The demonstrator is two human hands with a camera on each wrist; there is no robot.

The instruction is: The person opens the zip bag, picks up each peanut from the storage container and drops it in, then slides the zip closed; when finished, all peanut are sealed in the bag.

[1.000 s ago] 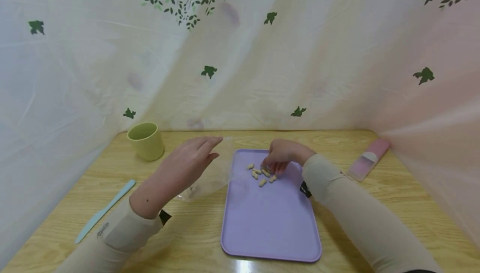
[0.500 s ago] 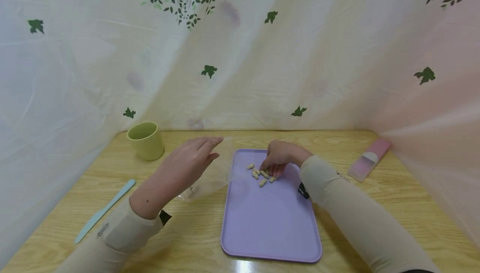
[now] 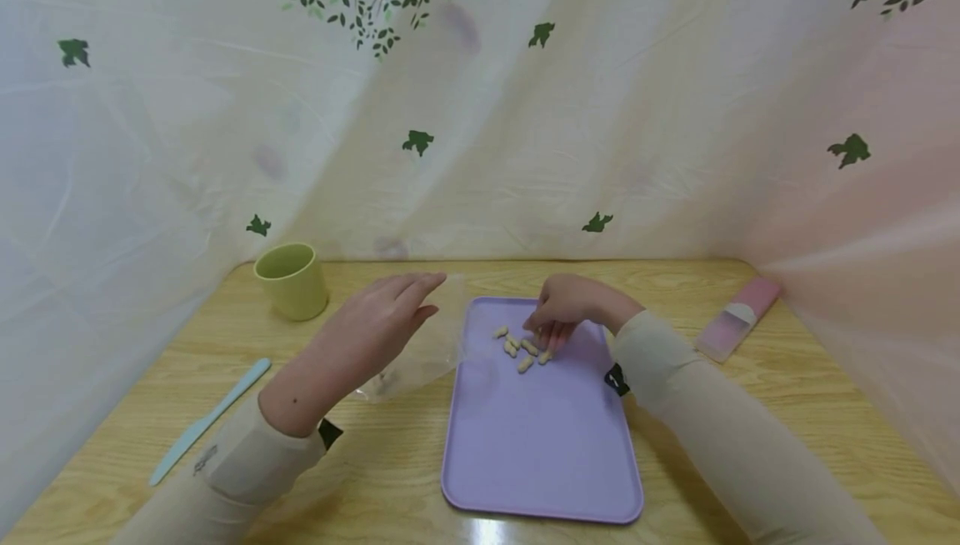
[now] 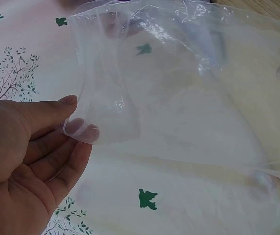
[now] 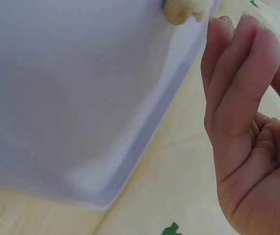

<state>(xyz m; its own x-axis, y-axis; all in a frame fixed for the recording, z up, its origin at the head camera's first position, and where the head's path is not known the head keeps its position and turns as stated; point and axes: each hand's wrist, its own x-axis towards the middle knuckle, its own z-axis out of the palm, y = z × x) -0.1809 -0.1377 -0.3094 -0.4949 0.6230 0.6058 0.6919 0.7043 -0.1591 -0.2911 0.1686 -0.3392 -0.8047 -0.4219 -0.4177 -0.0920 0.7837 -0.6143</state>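
Observation:
In the left wrist view my left hand [image 4: 42, 156] pinches the edge of a clear plastic bag [image 4: 179, 107] between thumb and fingers. The head view has this hand [image 3: 375, 324] left of the purple tray [image 3: 540, 445], with the bag [image 3: 431, 345] hanging from it beside the tray. Several unshelled peanuts [image 3: 525, 364] lie toward the tray's far end. Over them my right hand [image 3: 572, 307] points its fingers down. A peanut [image 5: 226, 20] shows at its fingertips in the right wrist view, partly hidden by the fingers; another peanut [image 5: 179, 11] is close by.
A yellow-green cup [image 3: 294, 287] stands at the back left of the wooden table [image 3: 375, 478]. Nearer on the left lies a light blue knife [image 3: 210, 424]. A pink and clear packet [image 3: 738, 320] is at the right. A leaf-printed curtain [image 3: 480, 112] encloses the table behind.
My right hand shifted slightly left among the peanuts, then back to the right and a little up, with its fingertips drawn together. My left hand and the bag stay in place.

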